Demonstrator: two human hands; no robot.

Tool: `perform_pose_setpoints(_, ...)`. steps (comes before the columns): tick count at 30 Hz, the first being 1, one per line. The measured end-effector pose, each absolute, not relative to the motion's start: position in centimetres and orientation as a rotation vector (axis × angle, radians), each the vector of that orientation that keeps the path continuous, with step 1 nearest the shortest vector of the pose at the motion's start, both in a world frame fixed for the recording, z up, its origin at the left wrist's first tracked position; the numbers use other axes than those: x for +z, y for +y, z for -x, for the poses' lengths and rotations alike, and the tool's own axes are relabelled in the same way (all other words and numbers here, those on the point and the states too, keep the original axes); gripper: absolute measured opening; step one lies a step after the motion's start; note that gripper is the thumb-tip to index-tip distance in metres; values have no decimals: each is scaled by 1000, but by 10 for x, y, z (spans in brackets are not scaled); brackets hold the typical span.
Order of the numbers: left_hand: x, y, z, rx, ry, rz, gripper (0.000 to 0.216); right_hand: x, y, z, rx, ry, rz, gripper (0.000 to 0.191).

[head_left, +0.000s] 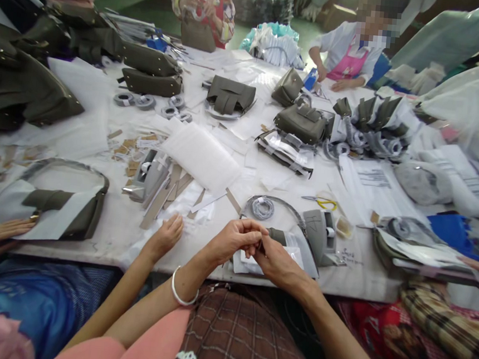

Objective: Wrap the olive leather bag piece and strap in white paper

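My left hand [234, 239], with a white bangle at the wrist, and my right hand [277, 261] meet at the fingertips above the table edge. Both have their fingers curled and pinched together. Something small and dark may be between them, but the fingers hide it. Right beneath lies an olive-green handbag [277, 237], partly covered by white wrapping sheet [308, 262], its wrapped strap arching behind. A roll of grey tape [263, 207] sits inside the strap's loop. To the right of the bag stands a grey tape dispenser [320, 237].
A co-worker's hand [165, 239] rests near cardboard strips [159, 203] and another tape dispenser [151, 174] on my left. Yellow-handled scissors [326, 203] lie beyond the right dispenser. White foam sheets [203, 157] and several handbags [230, 96] cover the table [365, 280]; people work around it.
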State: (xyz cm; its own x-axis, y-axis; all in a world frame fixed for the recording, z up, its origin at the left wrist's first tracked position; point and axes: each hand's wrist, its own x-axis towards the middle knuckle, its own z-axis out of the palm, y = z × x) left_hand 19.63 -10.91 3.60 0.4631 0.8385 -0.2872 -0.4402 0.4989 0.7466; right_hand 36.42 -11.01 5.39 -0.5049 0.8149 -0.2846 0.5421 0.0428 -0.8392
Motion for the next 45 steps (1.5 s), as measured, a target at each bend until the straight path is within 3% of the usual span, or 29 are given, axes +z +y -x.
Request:
perform_pose_setpoints(5,44,-106,-192,1015,886,-994,34,67,-102,-375,1670,-1677,1299,42)
perform_pose_setpoints(10,47,-106,-192,876,898,-1036,39,74,-95,-382,1905,-1094,1337,39)
perform_pose_setpoints(16,50,-110,-203,1000,1000,-990,33,69,-105,-358,2155,-785,1180,45)
perform_pose_setpoints(28,52,-103,-204,1021,902,-867,35,58,-105,-350,2171,-626,1066,49)
perform_pose_setpoints(37,46,-101,-212,989,793,-506,42,47,-110,-335,1905,-726,1200,54)
perform_pose_setpoints(45,36,-100,-212,1026,805,-487,55,48,-105,-341,1909,-733,1253,41)
